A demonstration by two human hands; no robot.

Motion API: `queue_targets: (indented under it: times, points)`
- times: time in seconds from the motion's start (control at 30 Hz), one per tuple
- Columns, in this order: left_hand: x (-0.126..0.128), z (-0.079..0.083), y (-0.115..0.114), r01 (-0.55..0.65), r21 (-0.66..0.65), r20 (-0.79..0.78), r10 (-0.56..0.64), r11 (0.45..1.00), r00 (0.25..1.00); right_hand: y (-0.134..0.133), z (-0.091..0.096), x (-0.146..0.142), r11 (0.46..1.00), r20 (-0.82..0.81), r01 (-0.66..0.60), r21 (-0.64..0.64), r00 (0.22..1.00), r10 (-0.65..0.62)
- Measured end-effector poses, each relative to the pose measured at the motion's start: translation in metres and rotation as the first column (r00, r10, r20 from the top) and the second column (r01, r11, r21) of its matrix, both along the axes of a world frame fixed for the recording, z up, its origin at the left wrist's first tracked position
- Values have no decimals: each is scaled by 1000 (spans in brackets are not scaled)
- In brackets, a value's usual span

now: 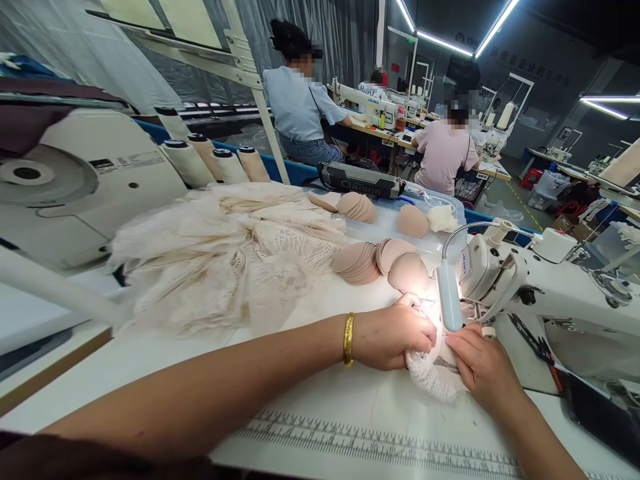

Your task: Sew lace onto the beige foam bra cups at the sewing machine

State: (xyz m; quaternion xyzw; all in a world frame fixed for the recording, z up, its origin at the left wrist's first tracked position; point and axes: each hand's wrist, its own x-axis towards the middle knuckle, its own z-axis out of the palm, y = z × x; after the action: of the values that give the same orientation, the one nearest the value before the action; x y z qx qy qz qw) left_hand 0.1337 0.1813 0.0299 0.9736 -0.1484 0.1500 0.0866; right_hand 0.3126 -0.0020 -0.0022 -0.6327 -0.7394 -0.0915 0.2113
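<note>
Your left grip (393,337) pinches lacy white fabric (431,377) toward the worktop's (320,393) front edge; your right grip (487,367) touches it, closure unclear.

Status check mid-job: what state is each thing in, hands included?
Left hand: curled, gripping the white lace
Right hand: fingers resting on the work beside the lamp
White lace: bunched under the hands
Lamp: lit
Sewing machine: cannot tell if running
Beige pads: mostly fanned in overlapping stacks
Cream fabric: heaped, crumpled
Thread cones: grouped, standing
Ceiling lights: on
</note>
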Motion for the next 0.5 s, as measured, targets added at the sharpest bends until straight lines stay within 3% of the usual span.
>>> queue_targets:
  times: [0.1, 0.4, 0.5]
  points:
    - [-2, 1, -1, 84, -41, -30, -85, 996, 996, -1, 3, -3, 1000, -6, -16, 14, 1000, 16]
    - [6, -7, 6, 0, -63, 38, 2, 998, 999, -4, 5, -6, 997, -44, -71, 13, 996, 71]
    - [7, -8, 8, 25, -35, 61, -23, 999, 998, -5, 7, -8, 993, -49, -117, 27, 992, 118]
